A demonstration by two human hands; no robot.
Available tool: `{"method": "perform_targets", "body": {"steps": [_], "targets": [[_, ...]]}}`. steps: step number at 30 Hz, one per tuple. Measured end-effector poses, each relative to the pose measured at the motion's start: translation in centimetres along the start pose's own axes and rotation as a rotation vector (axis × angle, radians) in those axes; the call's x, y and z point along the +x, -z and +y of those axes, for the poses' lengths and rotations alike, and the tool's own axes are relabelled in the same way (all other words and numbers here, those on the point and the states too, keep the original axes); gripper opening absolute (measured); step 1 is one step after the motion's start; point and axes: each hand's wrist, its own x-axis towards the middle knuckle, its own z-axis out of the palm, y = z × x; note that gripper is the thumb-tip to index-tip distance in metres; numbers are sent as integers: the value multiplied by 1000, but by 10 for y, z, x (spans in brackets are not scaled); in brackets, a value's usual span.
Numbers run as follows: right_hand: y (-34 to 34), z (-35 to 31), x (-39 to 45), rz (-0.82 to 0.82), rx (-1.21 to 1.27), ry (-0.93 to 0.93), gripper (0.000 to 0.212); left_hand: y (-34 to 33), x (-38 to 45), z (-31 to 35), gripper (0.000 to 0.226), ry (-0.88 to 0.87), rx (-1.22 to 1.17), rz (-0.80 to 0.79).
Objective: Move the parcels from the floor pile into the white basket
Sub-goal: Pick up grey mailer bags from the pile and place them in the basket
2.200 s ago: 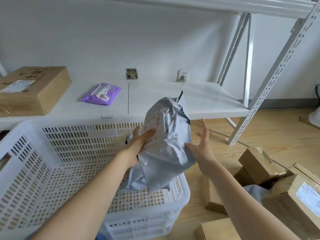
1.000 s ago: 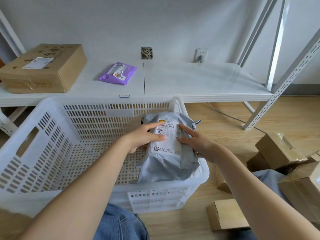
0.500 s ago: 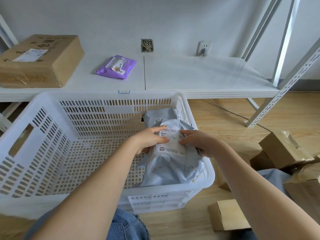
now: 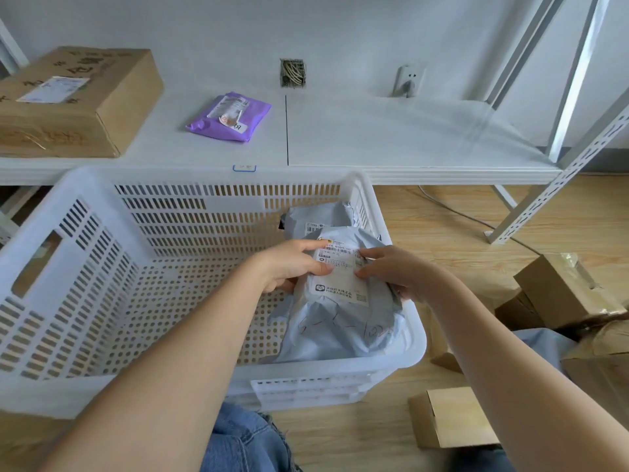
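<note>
Both hands are down in the right end of the white basket (image 4: 211,178), holding a grey mailer bag (image 4: 340,318) from either side. The left hand (image 4: 289,267) grips its left edge, with the thumb lying across the shipping label (image 4: 340,277); the right hand (image 4: 398,274) pinches the label's right side and curls around the bag's edge. The bag sits against the basket's right wall, leaning on a second grey bag (image 4: 320,216) tucked behind it in the far corner. The rest of the basket floor is bare mesh.

The pile is still waiting on the floor to the right: several cardboard boxes (image 4: 561,291) and another grey bag (image 4: 541,345) among them, plus a flat box (image 4: 456,420) near the knee.

From where I stand, the main risk is the soft bag slumping. It is propped half upright, and I think it may fold forward or slide along the wall once the hands let go, eating space the boxes will need. Its lower edge also rides close to the near rim, so a careless pull-out could drag it over the side. Heavy boxes dropped on these soft bags could crush whatever is inside.
</note>
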Motion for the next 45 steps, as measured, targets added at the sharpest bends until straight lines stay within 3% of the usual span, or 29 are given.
{"method": "perform_targets", "body": {"steps": [4,13,21,29,36,39,45], "targets": [[3,-10,-8,12,21,81,55,18,-9,9,63,-77,9,12],[-42,-84,19,4,122,301,62,106,-26,11,59,-188,-15,266],[-99,-89,91,-16,32,247,62,144,26,-48,66,-122,-37,287],[-143,-64,161,86,-367,256,49,138,94,-115,72,-79,71,309],[-170,-54,206,-31,-409,136,49,131,142,-156,85,-57,246,344],[-175,-43,218,-44,-438,70,47,123,155,-172,75,-32,289,394],[-180,-40,217,-85,-401,-11,65,116,167,-175,55,-5,449,509]]}}
